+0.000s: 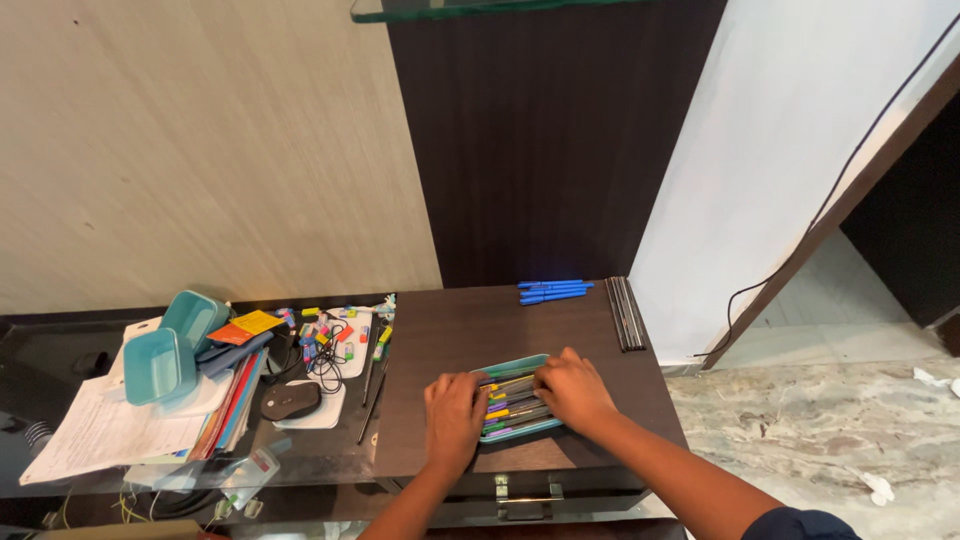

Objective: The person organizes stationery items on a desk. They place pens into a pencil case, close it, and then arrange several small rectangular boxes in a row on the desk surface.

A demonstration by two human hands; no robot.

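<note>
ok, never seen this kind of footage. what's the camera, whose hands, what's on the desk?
There is one picture, taken from a camera worn on a person's head and looking down at their own two bare hands. There is no machine.

Both hands rest on an open teal pencil case full of coloured pens, lying on a dark wooden desk. The left hand covers the case's left end; the right hand lies over its right side. Whether either hand grips a pen cannot be told.

Behind the case lie a few blue pens and a bundle of dark pens. To the left are two teal lidded boxes on a stack of papers and folders, a computer mouse, and small coloured erasers or clips.
</note>
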